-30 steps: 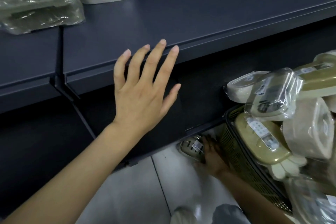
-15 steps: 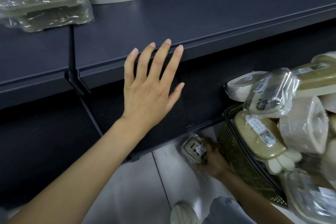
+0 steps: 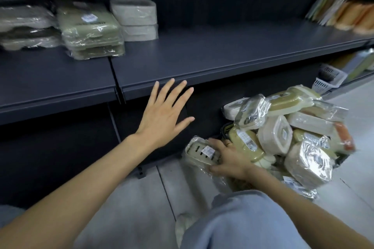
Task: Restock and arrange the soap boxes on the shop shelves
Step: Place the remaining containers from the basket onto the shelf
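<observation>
Restocking barely begun: right hand gripping a wrapped soap box, left hand spread, basket heaped, shelf mostly bare.

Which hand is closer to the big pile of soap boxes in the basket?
Right. The right hand sits against the pile of soap boxes, gripping one wrapped box; the left hand hovers farther left.

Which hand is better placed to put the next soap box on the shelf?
Right. The right hand already grips a wrapped soap box beside the heaped basket. The left hand is open, holding nothing, spread below the shelf edge.
</observation>
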